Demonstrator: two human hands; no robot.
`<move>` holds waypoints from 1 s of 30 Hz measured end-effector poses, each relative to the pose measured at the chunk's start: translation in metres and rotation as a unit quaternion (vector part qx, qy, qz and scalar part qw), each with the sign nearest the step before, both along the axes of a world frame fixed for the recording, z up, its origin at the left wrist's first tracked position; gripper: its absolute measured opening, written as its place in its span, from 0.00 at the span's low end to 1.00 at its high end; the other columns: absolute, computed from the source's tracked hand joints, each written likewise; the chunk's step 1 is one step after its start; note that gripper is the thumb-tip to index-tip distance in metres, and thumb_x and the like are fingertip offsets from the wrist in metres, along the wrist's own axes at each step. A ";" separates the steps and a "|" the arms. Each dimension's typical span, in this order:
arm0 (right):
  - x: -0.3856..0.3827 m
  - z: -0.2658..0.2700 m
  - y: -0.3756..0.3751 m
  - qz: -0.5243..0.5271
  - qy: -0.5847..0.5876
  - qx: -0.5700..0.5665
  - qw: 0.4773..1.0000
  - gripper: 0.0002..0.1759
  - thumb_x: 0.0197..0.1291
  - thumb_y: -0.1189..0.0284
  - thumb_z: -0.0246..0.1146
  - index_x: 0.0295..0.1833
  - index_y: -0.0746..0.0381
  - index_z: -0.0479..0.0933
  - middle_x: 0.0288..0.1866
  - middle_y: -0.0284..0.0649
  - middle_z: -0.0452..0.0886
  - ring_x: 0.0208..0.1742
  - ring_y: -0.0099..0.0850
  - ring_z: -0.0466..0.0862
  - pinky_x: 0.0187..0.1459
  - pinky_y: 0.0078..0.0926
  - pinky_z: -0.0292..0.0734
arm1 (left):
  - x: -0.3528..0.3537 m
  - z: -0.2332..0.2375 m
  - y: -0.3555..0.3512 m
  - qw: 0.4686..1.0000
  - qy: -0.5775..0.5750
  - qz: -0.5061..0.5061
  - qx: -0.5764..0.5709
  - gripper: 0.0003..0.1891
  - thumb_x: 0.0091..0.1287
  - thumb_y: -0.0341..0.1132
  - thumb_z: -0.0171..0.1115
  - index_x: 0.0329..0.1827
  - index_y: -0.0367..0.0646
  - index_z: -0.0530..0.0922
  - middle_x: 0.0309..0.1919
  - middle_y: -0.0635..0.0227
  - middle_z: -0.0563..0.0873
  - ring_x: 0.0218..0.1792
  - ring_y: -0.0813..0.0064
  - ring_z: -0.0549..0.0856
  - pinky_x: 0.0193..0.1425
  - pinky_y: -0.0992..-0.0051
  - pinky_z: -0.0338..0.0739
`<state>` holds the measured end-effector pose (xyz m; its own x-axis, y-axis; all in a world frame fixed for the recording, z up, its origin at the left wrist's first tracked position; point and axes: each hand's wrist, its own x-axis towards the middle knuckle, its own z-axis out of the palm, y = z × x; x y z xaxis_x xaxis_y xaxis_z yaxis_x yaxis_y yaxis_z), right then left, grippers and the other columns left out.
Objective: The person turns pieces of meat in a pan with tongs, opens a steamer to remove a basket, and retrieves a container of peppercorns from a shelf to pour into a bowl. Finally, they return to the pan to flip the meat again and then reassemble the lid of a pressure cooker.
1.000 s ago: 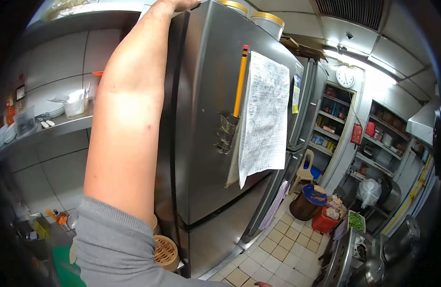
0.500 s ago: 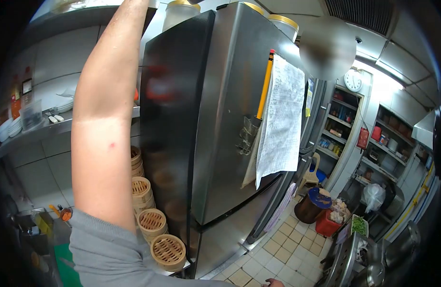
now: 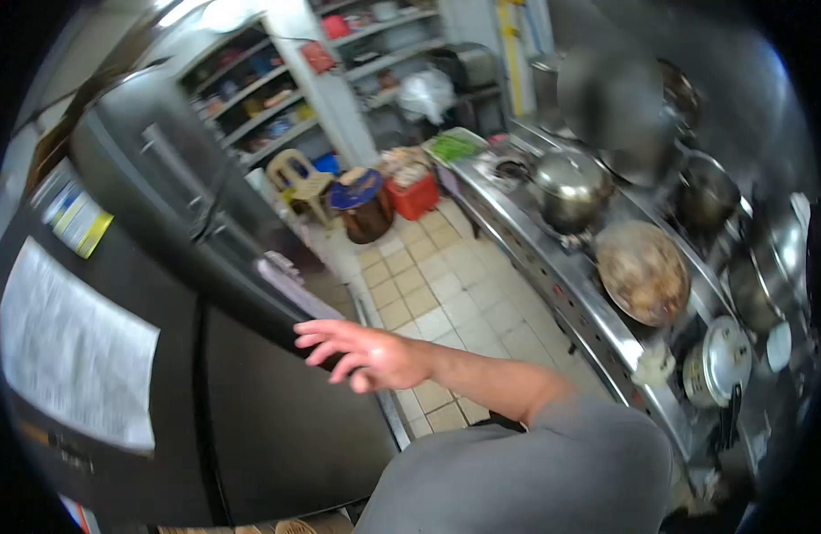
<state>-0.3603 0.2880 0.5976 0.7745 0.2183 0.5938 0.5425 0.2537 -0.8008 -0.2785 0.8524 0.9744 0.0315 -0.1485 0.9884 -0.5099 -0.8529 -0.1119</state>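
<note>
My right hand [image 3: 361,356] reaches across from the right, its fingers spread and nothing in them. It is nearest to the dark steel refrigerator [image 3: 286,427], overlapping its front edge in this view. A pinkish cloth [image 3: 290,278] hangs at the refrigerator's handle just beyond my fingers. On the refrigerator's side, at the left, is a white sheet of handwritten paper [image 3: 77,343], with a yellow-and-blue label [image 3: 77,218] above it. My left hand is out of view.
On the right runs a steel stove [image 3: 517,218] with a lidded pot [image 3: 571,187], a steaming pan of brown food [image 3: 642,271] and a pressure cooker [image 3: 718,360]. Tiled floor [image 3: 437,307] lies between. Farther back are a plastic chair [image 3: 299,182], brown bin [image 3: 366,218] and red basket [image 3: 413,196].
My view has swung right and down, from the refrigerator's side to the stove and floor. My raised left arm has left the view; my right hand has come up into it.
</note>
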 end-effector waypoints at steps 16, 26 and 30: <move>-0.057 -0.223 -0.140 0.199 0.325 0.511 0.770 0.48 0.68 0.31 0.53 0.83 0.51 0.60 0.80 0.50 0.68 0.78 0.59 0.68 0.69 0.79 0.62 | -0.057 -0.443 -0.468 0.716 0.512 -0.435 0.191 0.18 0.62 0.32 0.75 0.52 0.38 0.81 0.52 0.54 0.85 0.49 0.53 0.81 0.55 0.60 0.75; -0.129 -0.243 -0.158 0.104 0.355 0.491 0.788 0.43 0.67 0.31 0.54 0.75 0.50 0.69 0.71 0.45 0.76 0.67 0.52 0.77 0.59 0.61 0.76 | -0.038 -0.426 -0.557 0.653 0.322 -0.506 0.462 0.18 0.62 0.32 0.74 0.56 0.44 0.84 0.40 0.61 0.87 0.37 0.54 0.82 0.45 0.60 0.77; -0.144 -0.249 -0.143 0.037 0.329 0.589 0.737 0.40 0.68 0.33 0.55 0.74 0.48 0.70 0.70 0.43 0.76 0.67 0.50 0.77 0.59 0.59 0.75 | -0.049 -0.436 -0.586 0.623 0.387 -0.516 0.443 0.12 0.63 0.34 0.72 0.45 0.38 0.82 0.36 0.55 0.83 0.37 0.48 0.80 0.44 0.56 0.75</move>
<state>-0.5047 0.1454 0.3482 0.9912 -0.0926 -0.0944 0.0846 0.9927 -0.0854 -0.3279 0.2665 0.5382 -0.1168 -0.9606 0.2521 -0.9288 0.1956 0.3147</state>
